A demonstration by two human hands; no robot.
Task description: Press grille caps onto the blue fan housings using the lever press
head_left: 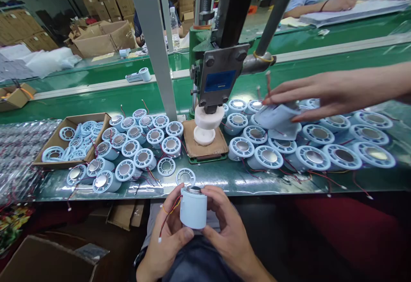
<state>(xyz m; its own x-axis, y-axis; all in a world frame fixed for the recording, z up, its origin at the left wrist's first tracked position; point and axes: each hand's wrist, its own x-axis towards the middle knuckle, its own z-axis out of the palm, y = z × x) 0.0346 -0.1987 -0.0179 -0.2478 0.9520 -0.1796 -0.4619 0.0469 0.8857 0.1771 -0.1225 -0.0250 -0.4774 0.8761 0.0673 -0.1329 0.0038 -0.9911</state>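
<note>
Between my two hands, over my lap at the bench edge, is a light-blue cylindrical housing (193,211) with a silver metal disc at its top. My left hand (167,230) grips its left side, where red and yellow wires with a white connector hang down. Fingers and thumb of my right hand (226,226) hold the right side. Just beyond the housing a loose blue ring (185,177) lies on the bench, with another ring (166,166) to its left. A press (209,117) with a white round head stands above a white round seat (204,136) on a brown board.
Many blue housings (144,158) stand left and right of the press. A cardboard box (93,155) holds blue rings. Another person's hand (308,91) reaches in from the right, holding a blurred blue part. A grey post (154,37) rises behind the bench (138,190).
</note>
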